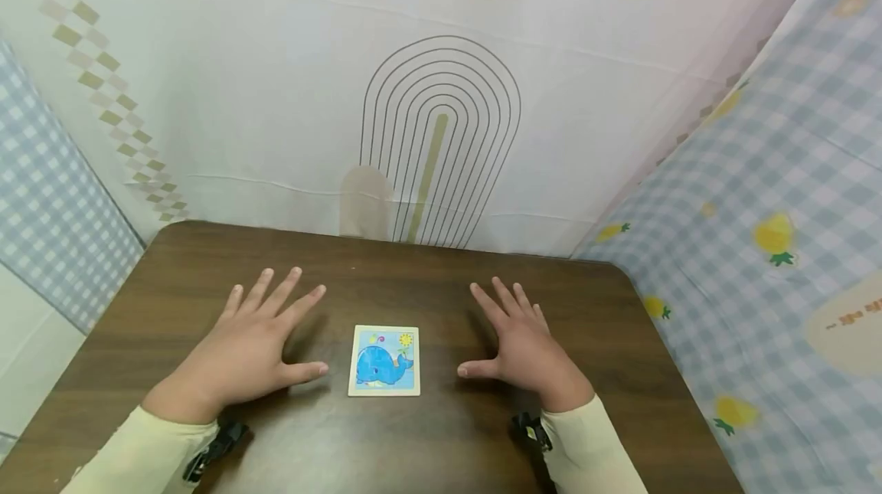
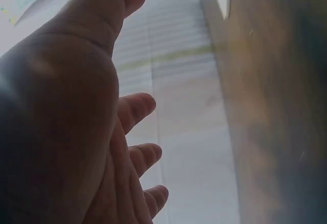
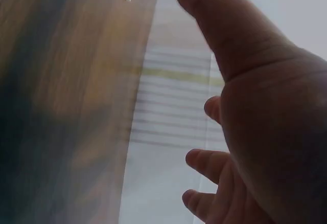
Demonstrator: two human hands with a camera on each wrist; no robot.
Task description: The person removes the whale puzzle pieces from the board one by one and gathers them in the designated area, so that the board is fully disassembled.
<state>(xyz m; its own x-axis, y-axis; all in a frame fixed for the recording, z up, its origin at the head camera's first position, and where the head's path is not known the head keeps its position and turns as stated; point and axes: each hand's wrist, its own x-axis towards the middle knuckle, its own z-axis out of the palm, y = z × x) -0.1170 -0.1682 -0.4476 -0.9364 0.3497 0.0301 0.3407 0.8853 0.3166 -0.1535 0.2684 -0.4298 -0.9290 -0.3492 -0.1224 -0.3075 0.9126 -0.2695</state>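
Observation:
A small square picture puzzle (image 1: 383, 361) with a pale frame lies flat on the brown table, showing a blue whale and a yellow flower. To its left, my left hand (image 1: 248, 352) is held over the table with fingers spread and thumb pointing toward the puzzle. On the other side my right hand (image 1: 524, 352) mirrors it, fingers spread, thumb toward the puzzle. Both hands hold nothing and stand apart from the puzzle. In the left wrist view, the left palm and fingers (image 2: 143, 157) show bare; the right wrist view shows the right fingers (image 3: 204, 162) likewise bare.
The dark wooden table (image 1: 386, 448) has rounded far corners. Behind it hangs a white patterned cloth (image 1: 276, 96) with arch lines. A blue checked cloth (image 1: 744, 310) with yellow fruit prints hangs at the right, and another checked cloth (image 1: 48, 188) at the left.

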